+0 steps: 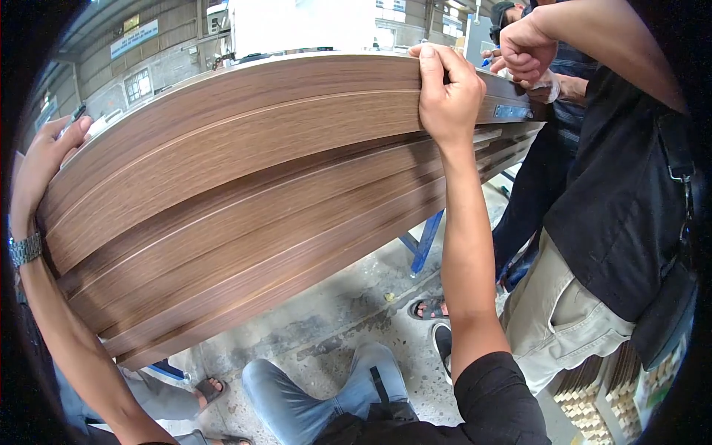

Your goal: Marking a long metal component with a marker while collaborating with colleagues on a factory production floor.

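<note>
A long brown wood-grain panel (245, 122) crosses in front of me, its pale upper edge bowed by the lens. My right hand (451, 96) is closed over that edge right of the middle, thumb uppermost and the other fingers partly hidden. At the far left end, my left hand (52, 159), with a metal watch at its wrist, curls over the panel's corner. A small dark object (78, 113) shows by its fingertips; its kind is unclear. Toward the right end, a metal plate (512, 112) is set in the panel's face. More brown panels (259, 230) lie beneath.
Blue trestle legs (425, 245) stand below the panels. Close at my right is a person in a black shirt (615, 178), with a fist (525, 52) above the panel. Behind, another person's wrapped hand (549, 87) is near the panel's end. Sandalled feet (210, 387) are at lower left.
</note>
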A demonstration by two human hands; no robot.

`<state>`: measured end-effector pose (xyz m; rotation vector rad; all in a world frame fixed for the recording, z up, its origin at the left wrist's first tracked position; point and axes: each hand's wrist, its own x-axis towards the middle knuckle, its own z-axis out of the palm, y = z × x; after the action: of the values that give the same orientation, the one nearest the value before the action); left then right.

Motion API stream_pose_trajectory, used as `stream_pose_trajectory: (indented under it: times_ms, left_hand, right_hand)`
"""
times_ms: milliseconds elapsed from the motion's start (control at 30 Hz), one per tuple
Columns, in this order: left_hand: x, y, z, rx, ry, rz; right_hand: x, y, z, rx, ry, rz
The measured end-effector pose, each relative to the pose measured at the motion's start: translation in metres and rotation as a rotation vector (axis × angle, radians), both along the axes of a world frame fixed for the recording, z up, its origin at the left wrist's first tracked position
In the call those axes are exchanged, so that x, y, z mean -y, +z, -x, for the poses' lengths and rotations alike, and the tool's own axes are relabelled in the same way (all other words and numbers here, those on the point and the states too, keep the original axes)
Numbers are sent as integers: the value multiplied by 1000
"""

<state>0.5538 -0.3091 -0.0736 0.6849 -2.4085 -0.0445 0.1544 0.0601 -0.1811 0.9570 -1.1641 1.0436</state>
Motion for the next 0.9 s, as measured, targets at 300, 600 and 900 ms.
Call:
stream_pose_trajectory:
  times_ms: [300, 600, 900]
  left_hand:
    - [7, -4, -1, -77, -22, 47]
    - [7, 0, -11, -85, 45, 86]
    - [7, 3, -6, -78, 59, 204]
  right_hand:
    - [-1, 1, 4, -18, -14, 3]
    - [4, 1, 2, -30, 22, 18]
    - [-5, 0, 0, -19, -2, 20]
